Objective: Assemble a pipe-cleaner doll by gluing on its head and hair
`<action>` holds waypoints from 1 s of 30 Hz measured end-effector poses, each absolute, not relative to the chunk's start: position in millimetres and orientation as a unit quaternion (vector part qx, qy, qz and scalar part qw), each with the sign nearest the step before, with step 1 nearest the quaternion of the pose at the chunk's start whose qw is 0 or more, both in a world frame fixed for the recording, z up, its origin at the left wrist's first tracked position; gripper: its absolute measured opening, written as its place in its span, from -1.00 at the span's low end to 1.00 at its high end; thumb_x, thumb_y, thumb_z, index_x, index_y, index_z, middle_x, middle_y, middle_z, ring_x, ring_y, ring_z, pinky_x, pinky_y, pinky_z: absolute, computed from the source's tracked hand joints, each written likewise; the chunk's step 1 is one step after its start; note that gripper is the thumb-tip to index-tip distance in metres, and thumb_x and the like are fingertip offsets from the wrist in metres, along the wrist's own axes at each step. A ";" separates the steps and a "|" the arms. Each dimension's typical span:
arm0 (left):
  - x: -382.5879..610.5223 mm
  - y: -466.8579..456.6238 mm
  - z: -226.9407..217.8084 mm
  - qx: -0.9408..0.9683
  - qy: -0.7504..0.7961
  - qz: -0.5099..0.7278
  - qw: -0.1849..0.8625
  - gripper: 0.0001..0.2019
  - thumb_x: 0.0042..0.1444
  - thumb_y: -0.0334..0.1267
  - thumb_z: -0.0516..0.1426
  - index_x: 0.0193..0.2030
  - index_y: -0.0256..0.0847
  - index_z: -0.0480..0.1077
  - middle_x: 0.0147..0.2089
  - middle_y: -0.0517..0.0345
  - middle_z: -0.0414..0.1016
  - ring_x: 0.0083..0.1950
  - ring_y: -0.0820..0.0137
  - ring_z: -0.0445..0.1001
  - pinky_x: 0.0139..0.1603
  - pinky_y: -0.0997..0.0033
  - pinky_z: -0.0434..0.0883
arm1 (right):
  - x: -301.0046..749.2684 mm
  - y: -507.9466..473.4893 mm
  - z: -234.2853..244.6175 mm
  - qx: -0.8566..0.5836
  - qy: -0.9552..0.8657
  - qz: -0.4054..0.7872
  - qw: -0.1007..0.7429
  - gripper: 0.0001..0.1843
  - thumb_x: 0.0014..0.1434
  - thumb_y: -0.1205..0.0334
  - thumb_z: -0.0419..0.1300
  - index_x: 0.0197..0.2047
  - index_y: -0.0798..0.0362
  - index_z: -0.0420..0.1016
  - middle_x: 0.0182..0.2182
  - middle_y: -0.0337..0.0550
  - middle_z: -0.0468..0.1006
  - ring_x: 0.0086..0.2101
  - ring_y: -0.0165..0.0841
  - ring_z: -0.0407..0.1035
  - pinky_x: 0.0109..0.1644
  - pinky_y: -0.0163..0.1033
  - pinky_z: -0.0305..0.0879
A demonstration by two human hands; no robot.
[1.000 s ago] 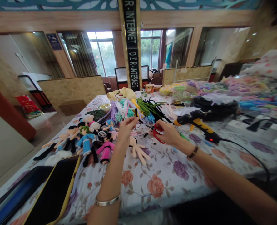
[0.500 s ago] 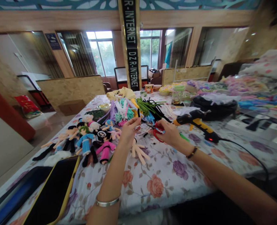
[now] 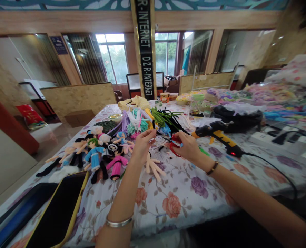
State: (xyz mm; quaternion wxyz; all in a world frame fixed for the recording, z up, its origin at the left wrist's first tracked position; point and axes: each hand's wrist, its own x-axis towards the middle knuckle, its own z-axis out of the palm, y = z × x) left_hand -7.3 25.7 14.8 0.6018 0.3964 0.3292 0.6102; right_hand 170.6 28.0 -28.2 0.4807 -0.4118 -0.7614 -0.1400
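Left hand [image 3: 144,142] pinches black strip [image 3: 154,124]; right hand [image 3: 186,145] holds scissors [image 3: 171,149].
Far pillar [image 3: 145,51] reads "R-INTERNET DZR-INTERNET"; blue sign [image 3: 59,45], far left, illegible; glue gun [image 3: 224,140] at right, red light [image 3: 233,154] lit.

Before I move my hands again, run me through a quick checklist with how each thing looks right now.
1. Red-handled scissors in the right hand: ok, held by the handles.
2. Black strip in the left hand: ok, pinched at the fingertips, its end sticking up.
3. Scissor blades clear of the left fingers: cannot tell, they point that way but are blurred.
4. Glue gun well away from the right hand: not ok, it lies close by with its red light lit. Heat: cannot tell.
5. Yellow-cased phone clear of both hands: ok, it lies at the table's near left.
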 end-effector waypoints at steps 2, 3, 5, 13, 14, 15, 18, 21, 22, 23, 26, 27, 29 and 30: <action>-7.4 25.8 14.5 0.399 0.331 0.610 0.600 -0.72 -0.42 -0.23 0.38 -0.50 -0.24 0.47 -0.46 0.23 0.40 -0.40 0.56 0.33 -0.29 0.49 0.23 | 170.7 28.1 -28.5 -0.416 -0.761 -0.142 0.477 -0.67 0.04 -0.06 0.18 -0.39 0.03 0.26 -0.52 -0.12 0.44 -0.50 -0.35 0.34 -0.44 -0.29 0.21; -7.4 25.9 14.2 0.401 0.332 0.609 0.599 -0.72 -0.41 -0.23 0.38 -0.50 -0.24 0.46 -0.46 0.23 0.40 -0.40 0.56 0.33 -0.29 0.49 0.23 | 170.8 28.3 -28.7 -0.417 -0.761 -0.142 0.477 -0.67 0.04 -0.06 0.18 -0.39 0.03 0.26 -0.52 -0.12 0.44 -0.50 -0.36 0.34 -0.43 -0.29 0.21; -7.4 26.1 13.8 0.403 0.333 0.608 0.598 -0.73 -0.41 -0.22 0.37 -0.52 -0.24 0.45 -0.47 0.23 0.39 -0.41 0.56 0.33 -0.30 0.49 0.23 | 171.0 28.8 -29.3 -0.417 -0.760 -0.146 0.477 -0.67 0.04 -0.06 0.18 -0.39 0.04 0.27 -0.52 -0.13 0.44 -0.51 -0.36 0.34 -0.43 -0.29 0.21; -7.4 26.6 14.4 0.397 0.329 0.609 0.603 -0.73 -0.41 -0.24 0.38 -0.51 -0.25 0.47 -0.48 0.24 0.39 -0.41 0.57 0.33 -0.30 0.49 0.23 | 171.6 30.1 -30.5 -0.420 -0.756 -0.156 0.477 -0.65 0.04 -0.09 0.18 -0.38 0.04 0.28 -0.52 -0.11 0.45 -0.51 -0.35 0.34 -0.43 -0.28 0.21; -7.5 26.6 14.5 0.400 0.330 0.608 0.602 -0.74 -0.40 -0.24 0.37 -0.51 -0.25 0.47 -0.48 0.24 0.38 -0.41 0.57 0.33 -0.30 0.49 0.23 | 171.7 30.3 -30.7 -0.422 -0.756 -0.152 0.477 -0.65 0.04 -0.09 0.18 -0.38 0.04 0.28 -0.51 -0.11 0.45 -0.50 -0.35 0.35 -0.42 -0.28 0.22; -7.6 26.5 14.5 0.402 0.332 0.607 0.600 -0.74 -0.39 -0.24 0.37 -0.51 -0.24 0.46 -0.48 0.25 0.38 -0.42 0.57 0.33 -0.30 0.49 0.23 | 171.7 30.4 -30.9 -0.423 -0.756 -0.147 0.477 -0.65 0.04 -0.09 0.18 -0.38 0.04 0.28 -0.51 -0.11 0.45 -0.50 -0.35 0.35 -0.42 -0.28 0.22; -7.7 26.0 14.9 0.405 0.334 0.607 0.596 -0.75 -0.39 -0.24 0.37 -0.51 -0.24 0.46 -0.48 0.24 0.38 -0.42 0.57 0.32 -0.29 0.48 0.23 | 171.8 30.5 -31.2 -0.425 -0.757 -0.141 0.476 -0.65 0.04 -0.08 0.18 -0.38 0.04 0.28 -0.51 -0.12 0.44 -0.50 -0.34 0.35 -0.43 -0.28 0.21; -7.6 25.7 15.4 0.402 0.334 0.608 0.598 -0.74 -0.41 -0.25 0.37 -0.52 -0.24 0.46 -0.47 0.23 0.39 -0.41 0.56 0.33 -0.29 0.48 0.23 | 171.6 30.2 -31.2 -0.424 -0.760 -0.131 0.474 -0.66 0.04 -0.07 0.18 -0.39 0.03 0.27 -0.53 -0.13 0.44 -0.51 -0.35 0.34 -0.44 -0.29 0.20; -7.5 25.6 15.6 0.400 0.334 0.608 0.599 -0.74 -0.42 -0.25 0.37 -0.52 -0.24 0.46 -0.47 0.23 0.39 -0.41 0.56 0.33 -0.29 0.48 0.23 | 171.6 30.2 -31.3 -0.422 -0.762 -0.128 0.473 -0.67 0.04 -0.07 0.18 -0.39 0.03 0.26 -0.53 -0.14 0.44 -0.51 -0.36 0.33 -0.44 -0.29 0.21; -7.5 25.6 15.7 0.398 0.334 0.608 0.600 -0.74 -0.43 -0.25 0.38 -0.53 -0.24 0.47 -0.47 0.23 0.40 -0.41 0.56 0.33 -0.29 0.48 0.23 | 171.7 30.3 -31.4 -0.420 -0.765 -0.125 0.472 -0.68 0.05 -0.06 0.18 -0.39 0.02 0.26 -0.53 -0.15 0.44 -0.52 -0.37 0.33 -0.44 -0.30 0.21; -7.6 25.8 15.6 0.397 0.332 0.606 0.604 -0.74 -0.45 -0.25 0.38 -0.53 -0.24 0.48 -0.48 0.23 0.40 -0.42 0.56 0.31 -0.30 0.48 0.22 | 172.1 30.7 -32.3 -0.404 -0.775 -0.120 0.471 -0.69 0.07 -0.04 0.16 -0.39 0.02 0.24 -0.53 -0.15 0.44 -0.53 -0.38 0.32 -0.45 -0.31 0.22; -7.6 25.9 15.4 0.400 0.330 0.605 0.605 -0.73 -0.45 -0.25 0.38 -0.53 -0.25 0.48 -0.48 0.23 0.40 -0.42 0.56 0.31 -0.30 0.48 0.22 | 172.3 30.7 -32.5 -0.399 -0.778 -0.117 0.471 -0.69 0.07 -0.04 0.16 -0.39 0.02 0.24 -0.52 -0.14 0.44 -0.52 -0.38 0.32 -0.44 -0.31 0.22; -7.7 25.9 15.1 0.406 0.327 0.602 0.604 -0.72 -0.46 -0.23 0.39 -0.53 -0.25 0.49 -0.48 0.23 0.39 -0.41 0.56 0.31 -0.30 0.48 0.22 | 172.5 30.5 -32.5 -0.396 -0.783 -0.109 0.467 -0.69 0.06 -0.04 0.17 -0.39 0.02 0.24 -0.53 -0.14 0.43 -0.53 -0.38 0.32 -0.44 -0.31 0.22; -7.7 25.9 15.0 0.410 0.326 0.601 0.604 -0.72 -0.46 -0.23 0.39 -0.53 -0.25 0.49 -0.48 0.23 0.39 -0.41 0.56 0.30 -0.30 0.48 0.22 | 172.6 30.1 -32.2 -0.396 -0.786 -0.104 0.464 -0.69 0.06 -0.04 0.17 -0.40 0.02 0.24 -0.53 -0.14 0.43 -0.53 -0.38 0.31 -0.45 -0.31 0.22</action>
